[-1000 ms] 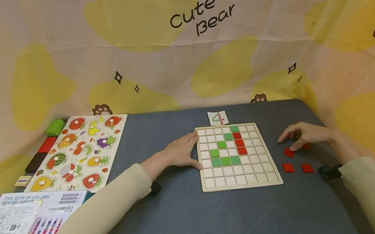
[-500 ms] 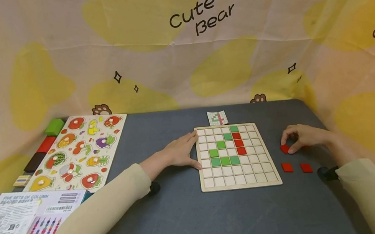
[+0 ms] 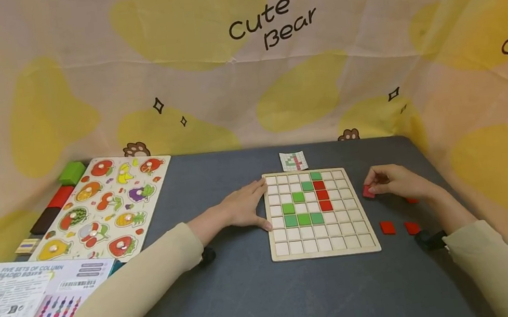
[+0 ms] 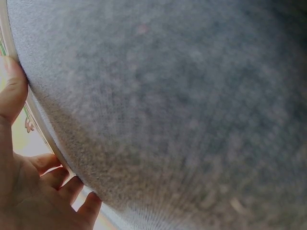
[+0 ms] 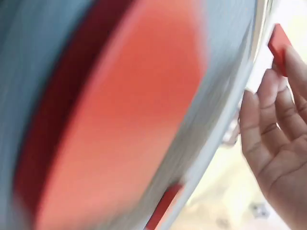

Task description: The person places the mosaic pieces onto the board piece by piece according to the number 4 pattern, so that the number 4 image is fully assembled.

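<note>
Between thumb and fingers, my right hand (image 3: pixel 390 180) pinches a red square tile (image 3: pixel 368 191), raised just right of the board; the right wrist view shows this red tile (image 5: pixel 278 47) at the fingertips. My left hand (image 3: pixel 243 207) rests along the left edge of the wooden grid board (image 3: pixel 325 245), thumb and fingers spread against it. Green tiles (image 3: pixel 304 219) form a diagonal and a short row on the grid, and a column of red tiles (image 3: pixel 321 195) lies beside them. Other red tiles (image 3: pixel 387 228) lie on the table below the right hand.
A small pattern card (image 3: pixel 293 161) sits behind the board. To the left lie a fruit puzzle board (image 3: pixel 114 195) and a printed box (image 3: pixel 26 310). Coloured blocks, one of them a green block (image 3: pixel 72 173), line the puzzle's far side. A patterned cloth (image 3: pixel 207 80) hangs behind.
My right hand has taken a red tile off the table and carried it up and left toward the board. The left hand keeps its place on the board's edge.
</note>
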A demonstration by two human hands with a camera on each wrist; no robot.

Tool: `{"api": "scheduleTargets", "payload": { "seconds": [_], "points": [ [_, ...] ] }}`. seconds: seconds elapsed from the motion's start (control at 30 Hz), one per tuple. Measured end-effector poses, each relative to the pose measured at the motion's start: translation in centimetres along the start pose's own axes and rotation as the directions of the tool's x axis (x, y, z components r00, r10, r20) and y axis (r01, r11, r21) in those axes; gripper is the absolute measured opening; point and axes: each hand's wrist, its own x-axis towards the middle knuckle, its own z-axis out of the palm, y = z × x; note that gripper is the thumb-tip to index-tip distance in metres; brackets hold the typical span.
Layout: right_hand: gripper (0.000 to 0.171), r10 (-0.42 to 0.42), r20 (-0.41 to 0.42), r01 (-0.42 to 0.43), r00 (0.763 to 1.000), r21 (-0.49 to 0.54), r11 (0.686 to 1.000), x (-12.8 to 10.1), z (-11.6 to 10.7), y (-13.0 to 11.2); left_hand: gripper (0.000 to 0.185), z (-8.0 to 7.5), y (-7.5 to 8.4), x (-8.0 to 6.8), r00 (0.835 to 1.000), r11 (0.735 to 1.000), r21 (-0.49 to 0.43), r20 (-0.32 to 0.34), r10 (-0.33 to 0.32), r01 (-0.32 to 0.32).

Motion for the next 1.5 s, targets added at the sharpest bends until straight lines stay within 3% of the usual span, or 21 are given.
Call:
{"api": "scheduleTargets", "payload": {
  "seconds": [0.23, 0.47, 0.73, 1.13, 1.3, 1.5],
  "points": [
    [0.014, -0.050, 0.079, 0.041, 0.996, 0.110, 0.993, 1.9, 3.0, -3.6, 0.113, 0.0, 0.0, -0.1, 1.000, 1.000, 0.000, -0.005, -0.008, 0.008],
    [0.008, -0.067, 0.112, 0.062, 0.991, 0.051, 0.997, 2.8, 5.4, -5.8, 0.113, 0.0, 0.1, -0.1, 1.000, 1.000, 0.000, 0.000, -0.003, 0.003],
    [0.008, -0.116, 0.132, 0.118, 0.984, -0.006, 0.993, 3.2, 6.2, -6.3, 0.113, -0.1, 0.1, -0.1, 1.000, 1.000, 0.015, 0.012, 0.001, -0.001],
    [0.012, -0.136, 0.080, 0.147, 0.988, -0.166, 0.975, 3.3, 5.8, -6.6, 0.112, -1.0, 0.3, 0.0, 0.999, 1.000, 0.019, 0.035, -0.014, 0.013],
    [0.017, -0.070, 0.045, 0.077, 0.997, -0.170, 0.983, 2.7, 3.8, -5.8, 0.111, -1.2, 0.4, 0.0, 0.999, 1.000, 0.026, 0.037, -0.012, 0.011],
    [0.025, 0.037, 0.019, -0.032, 0.999, -0.202, 0.979, 1.0, 0.1, -2.2, 0.112, -1.2, 0.3, 0.2, 0.999, 1.000, 0.027, 0.051, -0.018, 0.016]
  ]
}}
